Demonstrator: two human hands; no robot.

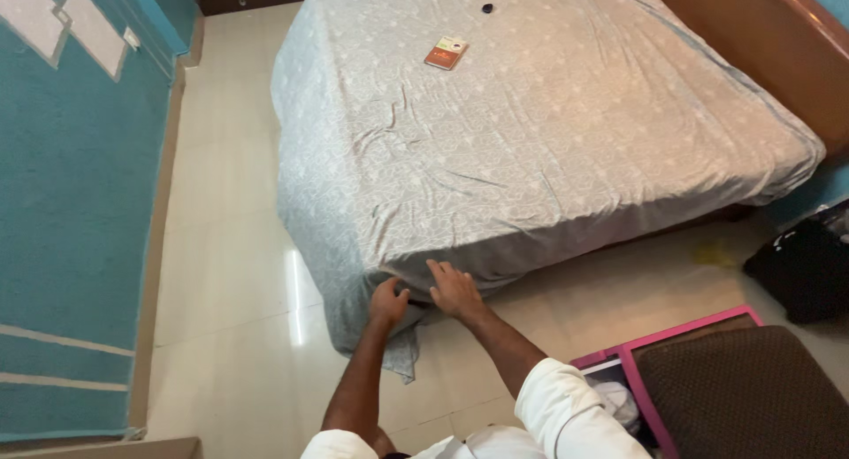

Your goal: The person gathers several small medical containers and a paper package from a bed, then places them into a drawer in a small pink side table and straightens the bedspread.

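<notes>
A teal wall point(62, 202) with pale painted bands runs down the left of the room, meeting a glossy cream tiled floor point(230, 273) that catches a streak of light. To the right of it, a person in rolled white sleeves bends over the near corner of a bed point(548, 132), both bare arms stretched out to a grey patterned bedsheet point(495, 167). The left hand point(387, 302) is curled closed around a fold of the sheet where it hangs off the corner toward the floor. Just beside it, the right hand point(455, 289) lies mostly open, fingers spread and pressed flat on the sheet at the mattress edge; it grips nothing that can be seen. The sheet covers the whole mattress, creased near the corner and smoother farther off. On its far side rest a small orange and white card-like packet point(446, 53) and, beyond that, a small dark round object point(487, 8), well apart from the hands. A brown wooden bed frame point(752, 43) borders the far right side. Near the right, a pink-edged box point(654, 362) stands on the floor beside a brown quilted cushion point(752, 388), with a black bag point(800, 264) farther back.
</notes>
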